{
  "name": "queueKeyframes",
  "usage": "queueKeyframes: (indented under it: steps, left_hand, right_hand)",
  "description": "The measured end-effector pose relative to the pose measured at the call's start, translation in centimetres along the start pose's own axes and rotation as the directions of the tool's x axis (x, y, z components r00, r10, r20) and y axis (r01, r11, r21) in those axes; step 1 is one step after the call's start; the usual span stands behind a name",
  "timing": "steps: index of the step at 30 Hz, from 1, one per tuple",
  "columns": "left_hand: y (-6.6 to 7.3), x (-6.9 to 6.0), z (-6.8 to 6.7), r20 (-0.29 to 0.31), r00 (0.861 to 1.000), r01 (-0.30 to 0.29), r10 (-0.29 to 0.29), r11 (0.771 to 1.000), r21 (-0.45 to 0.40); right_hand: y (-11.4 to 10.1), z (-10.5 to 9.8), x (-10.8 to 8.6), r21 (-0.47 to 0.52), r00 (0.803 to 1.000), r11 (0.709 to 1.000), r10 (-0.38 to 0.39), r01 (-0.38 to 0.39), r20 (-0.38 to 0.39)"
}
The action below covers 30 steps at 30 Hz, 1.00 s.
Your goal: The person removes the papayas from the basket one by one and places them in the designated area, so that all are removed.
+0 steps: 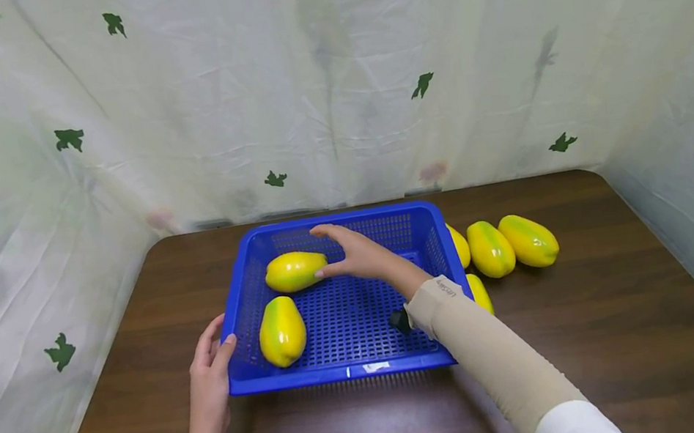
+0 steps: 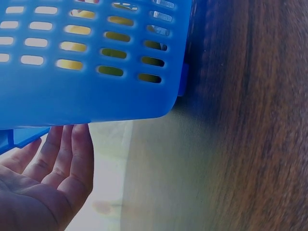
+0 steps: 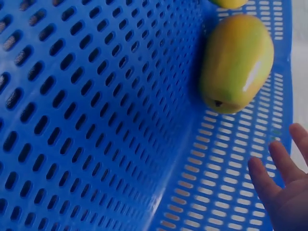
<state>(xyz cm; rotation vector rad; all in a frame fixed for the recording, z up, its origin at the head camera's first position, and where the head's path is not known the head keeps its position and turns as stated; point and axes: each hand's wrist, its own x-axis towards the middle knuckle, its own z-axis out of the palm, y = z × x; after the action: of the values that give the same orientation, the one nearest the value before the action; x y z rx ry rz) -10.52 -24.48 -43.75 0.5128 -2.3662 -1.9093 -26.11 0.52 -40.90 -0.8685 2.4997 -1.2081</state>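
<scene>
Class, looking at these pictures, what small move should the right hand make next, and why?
Probably the right hand should lift out toward the loose yellow fruits beside the blue basket. It looks open near the far fruit, which rests inside with the near fruit, while the left hand holds the rim.

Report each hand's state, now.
Left hand: gripping the basket by its rim.
Right hand: open, holding nothing.
</scene>
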Motion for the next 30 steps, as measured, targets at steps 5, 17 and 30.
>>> queueKeyframes:
  steps: [5, 17, 30]
  left_hand:
    - [0.0, 0.1, 0.0, 0.001, 1.000, -0.004, 0.004, 1.000, -0.006]
    - [0.1, 0.1, 0.1, 0.002, 1.000, -0.002, 0.002, 1.000, 0.011]
    - [0.3, -0.2, 0.1, -0.003, 1.000, -0.002, 0.002, 1.000, 0.002]
  right_hand:
    - [0.5, 0.4, 0.7, 0.021, 0.999, 0.999, 0.034, -0.035, 0.023]
    - [0.7, 1.7, 1.5, 0.023, 0.993, 0.994, 0.101, -0.103, 0.061]
    - [0.3, 3.1, 2.5, -0.011, 0.991, 0.993, 0.115, -0.114, 0.064]
